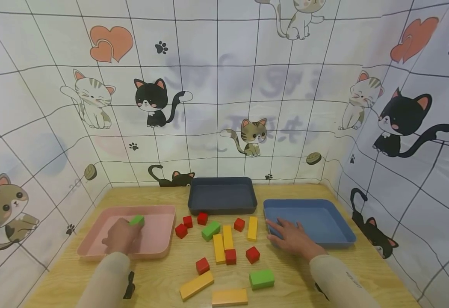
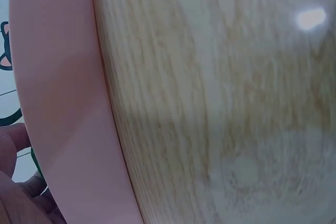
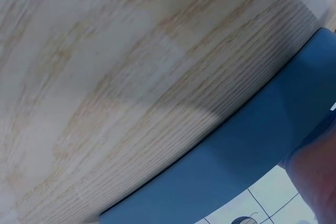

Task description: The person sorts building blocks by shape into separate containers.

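Note:
In the head view my left hand [image 1: 122,236] is over the pink tray [image 1: 159,252] and holds a green block [image 1: 137,220] at its fingertips. The left wrist view shows the tray's pink wall [image 2: 68,93], with part of the hand [image 2: 18,192] behind it and only a sliver of green. My right hand [image 1: 294,238] lies with spread fingers over the near left edge of the blue tray [image 1: 347,239], with nothing seen in its grasp. Whether it touches the rim is unclear. The blue wall [image 3: 220,166] fills much of the right wrist view.
Between the trays lie several red cubes [image 1: 253,255], several yellow bars [image 1: 196,285], and two green blocks [image 1: 261,279] on the wooden table [image 1: 159,278]. A dark tray [image 1: 222,209] stands at the back. A cat-print cloth [image 1: 217,85] encloses the table's back and sides.

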Action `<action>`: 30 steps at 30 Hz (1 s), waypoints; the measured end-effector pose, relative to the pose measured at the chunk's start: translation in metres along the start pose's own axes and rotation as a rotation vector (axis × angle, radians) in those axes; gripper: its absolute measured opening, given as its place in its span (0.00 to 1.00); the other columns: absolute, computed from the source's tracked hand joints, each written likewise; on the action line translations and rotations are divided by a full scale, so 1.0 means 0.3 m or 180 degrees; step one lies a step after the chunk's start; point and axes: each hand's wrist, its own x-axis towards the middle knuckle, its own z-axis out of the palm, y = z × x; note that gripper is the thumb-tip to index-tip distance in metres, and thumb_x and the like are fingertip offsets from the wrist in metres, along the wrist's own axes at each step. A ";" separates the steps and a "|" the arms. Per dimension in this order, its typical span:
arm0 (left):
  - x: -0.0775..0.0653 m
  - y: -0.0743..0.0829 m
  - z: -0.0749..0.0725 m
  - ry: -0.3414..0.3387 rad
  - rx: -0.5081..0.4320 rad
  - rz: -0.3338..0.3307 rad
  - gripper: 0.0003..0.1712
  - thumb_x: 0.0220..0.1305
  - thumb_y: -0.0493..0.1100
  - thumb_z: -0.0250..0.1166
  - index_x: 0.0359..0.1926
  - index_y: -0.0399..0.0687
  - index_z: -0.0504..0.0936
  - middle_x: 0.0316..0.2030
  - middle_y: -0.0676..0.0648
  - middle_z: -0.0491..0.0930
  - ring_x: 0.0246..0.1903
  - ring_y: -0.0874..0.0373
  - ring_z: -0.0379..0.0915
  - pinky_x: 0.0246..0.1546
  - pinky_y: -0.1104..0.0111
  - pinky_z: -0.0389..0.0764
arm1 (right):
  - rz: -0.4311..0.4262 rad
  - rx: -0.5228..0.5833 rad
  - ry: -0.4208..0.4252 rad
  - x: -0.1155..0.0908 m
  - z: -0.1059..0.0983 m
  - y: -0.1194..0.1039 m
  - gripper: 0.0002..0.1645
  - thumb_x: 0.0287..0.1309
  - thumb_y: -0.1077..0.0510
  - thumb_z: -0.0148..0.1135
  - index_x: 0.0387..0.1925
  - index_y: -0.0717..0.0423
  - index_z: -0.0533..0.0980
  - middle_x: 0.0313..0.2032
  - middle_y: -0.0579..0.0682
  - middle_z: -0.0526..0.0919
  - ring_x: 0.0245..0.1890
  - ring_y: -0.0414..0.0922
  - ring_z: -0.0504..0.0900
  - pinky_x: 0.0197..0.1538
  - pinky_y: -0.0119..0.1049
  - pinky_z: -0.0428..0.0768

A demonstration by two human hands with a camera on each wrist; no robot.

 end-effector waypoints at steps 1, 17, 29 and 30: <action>0.000 -0.001 -0.001 0.0016 0.0017 -0.0006 0.30 0.67 0.61 0.57 0.37 0.34 0.75 0.32 0.38 0.76 0.39 0.38 0.68 0.50 0.31 0.52 | 0.0001 -0.0002 0.0000 0.000 0.000 -0.001 0.39 0.70 0.33 0.48 0.74 0.46 0.63 0.69 0.66 0.63 0.67 0.67 0.63 0.63 0.76 0.47; 0.016 0.010 -0.002 0.0091 0.0004 -0.0072 0.36 0.65 0.53 0.57 0.62 0.28 0.66 0.59 0.23 0.66 0.55 0.22 0.57 0.49 0.30 0.56 | 0.0035 0.0048 -0.0047 -0.003 -0.006 -0.012 0.40 0.70 0.32 0.46 0.74 0.47 0.62 0.70 0.66 0.62 0.68 0.67 0.62 0.63 0.76 0.47; 0.028 0.071 0.022 0.0431 0.0173 0.0428 0.34 0.66 0.52 0.59 0.61 0.28 0.69 0.56 0.22 0.67 0.56 0.25 0.58 0.51 0.32 0.56 | 0.0017 0.0106 -0.0030 0.003 -0.007 -0.014 0.39 0.71 0.33 0.47 0.74 0.47 0.62 0.70 0.68 0.61 0.68 0.68 0.61 0.63 0.76 0.46; 0.027 0.082 0.025 0.0443 0.0196 0.0451 0.34 0.66 0.52 0.59 0.62 0.28 0.69 0.56 0.22 0.67 0.56 0.25 0.58 0.51 0.32 0.57 | 0.0010 0.0114 -0.0022 0.003 -0.007 -0.013 0.39 0.71 0.33 0.47 0.74 0.47 0.62 0.70 0.68 0.60 0.68 0.69 0.61 0.63 0.76 0.46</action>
